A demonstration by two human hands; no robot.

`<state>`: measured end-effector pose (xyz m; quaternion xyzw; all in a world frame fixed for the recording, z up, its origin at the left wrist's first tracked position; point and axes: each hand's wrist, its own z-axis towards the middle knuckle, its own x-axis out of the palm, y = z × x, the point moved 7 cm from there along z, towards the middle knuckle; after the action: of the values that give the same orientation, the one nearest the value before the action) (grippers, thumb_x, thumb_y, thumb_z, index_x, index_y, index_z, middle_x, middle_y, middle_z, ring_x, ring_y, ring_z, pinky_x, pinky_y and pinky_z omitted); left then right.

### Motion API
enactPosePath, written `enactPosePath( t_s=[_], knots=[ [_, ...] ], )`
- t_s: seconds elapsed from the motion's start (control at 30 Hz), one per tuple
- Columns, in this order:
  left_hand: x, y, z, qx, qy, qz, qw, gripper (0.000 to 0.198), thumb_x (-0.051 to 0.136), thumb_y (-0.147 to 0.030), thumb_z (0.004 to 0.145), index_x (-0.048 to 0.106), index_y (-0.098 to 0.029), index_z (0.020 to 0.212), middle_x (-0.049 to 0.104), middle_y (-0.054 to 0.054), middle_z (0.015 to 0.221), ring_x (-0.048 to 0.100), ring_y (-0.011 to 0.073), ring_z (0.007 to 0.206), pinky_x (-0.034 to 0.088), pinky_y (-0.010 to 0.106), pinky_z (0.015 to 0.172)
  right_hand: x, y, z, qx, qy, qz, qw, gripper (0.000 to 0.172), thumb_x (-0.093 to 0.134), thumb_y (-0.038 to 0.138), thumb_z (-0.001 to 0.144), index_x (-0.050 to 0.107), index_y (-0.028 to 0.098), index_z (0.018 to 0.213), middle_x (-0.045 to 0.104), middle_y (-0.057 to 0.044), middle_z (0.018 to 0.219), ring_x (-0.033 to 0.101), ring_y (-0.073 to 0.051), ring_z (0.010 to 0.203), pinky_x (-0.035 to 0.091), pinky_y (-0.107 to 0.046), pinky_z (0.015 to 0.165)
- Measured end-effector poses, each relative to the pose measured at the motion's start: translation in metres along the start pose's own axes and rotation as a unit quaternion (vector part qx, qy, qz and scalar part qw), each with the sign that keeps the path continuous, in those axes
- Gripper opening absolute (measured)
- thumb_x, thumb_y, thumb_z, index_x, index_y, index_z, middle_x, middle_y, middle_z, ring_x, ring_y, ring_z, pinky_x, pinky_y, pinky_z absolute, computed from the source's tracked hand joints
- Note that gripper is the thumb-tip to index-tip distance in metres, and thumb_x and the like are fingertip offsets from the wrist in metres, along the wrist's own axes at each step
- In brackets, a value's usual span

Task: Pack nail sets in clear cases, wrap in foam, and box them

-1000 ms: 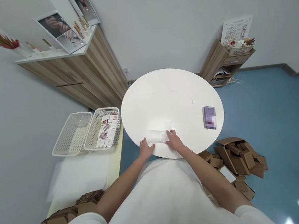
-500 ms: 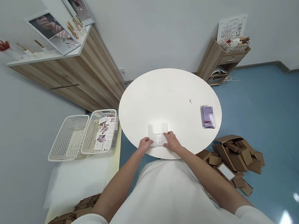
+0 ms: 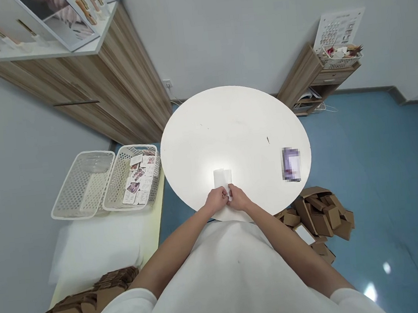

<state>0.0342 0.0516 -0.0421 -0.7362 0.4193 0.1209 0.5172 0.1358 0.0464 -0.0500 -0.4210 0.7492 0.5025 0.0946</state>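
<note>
"At the near edge of the white table (image 3: 234, 116), what have the two hands got?"

"A folded white sheet (image 3: 222, 176). The left hand (image 3: 217, 199) and the right hand (image 3: 239, 198) are both curled closed on its near end, with their fingertips close together (too small to tell exactly which finger presses where)."

"And the rest of the sheet?"

"It points away from the person, its far end over the tabletop and uncovered by the hands."

"Anything else on the table?"

"Near its right edge lies a purple packet (image 3: 291, 164), blurred into blocks and well apart from the hands. Between the two, farther back, is a small dark mark (image 3: 267, 140)."

"What about off to the left?"

"Two white baskets stand side by side. The one nearer the table (image 3: 115, 201) holds printed cards (image 3: 137, 181); beside it is the other basket (image 3: 68, 206). Low on the right, cardboard boxes (image 3: 321, 214) lie in a heap."
</note>
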Motion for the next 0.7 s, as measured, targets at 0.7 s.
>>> enactPosePath(
  t_s=[0.7],
  knots=[
    [-0.008,-0.001,-0.012,0.135,-0.098,0.147,0.975,0.041,0.059,-0.033,0.071,0.049,-0.022,0.109,0.046,0.009,0.116,0.041,0.0265,0.109,0.036,0.042,0.087,-0.005,-0.005,-0.006,0.001,-0.114,0.026,0.993,0.048,0.041,0.021,0.074,0.036,0.018,0.122,0.057,-0.003,0.085,0.055,-0.016,0.077,0.045,-0.031,0.069]
  ],
)
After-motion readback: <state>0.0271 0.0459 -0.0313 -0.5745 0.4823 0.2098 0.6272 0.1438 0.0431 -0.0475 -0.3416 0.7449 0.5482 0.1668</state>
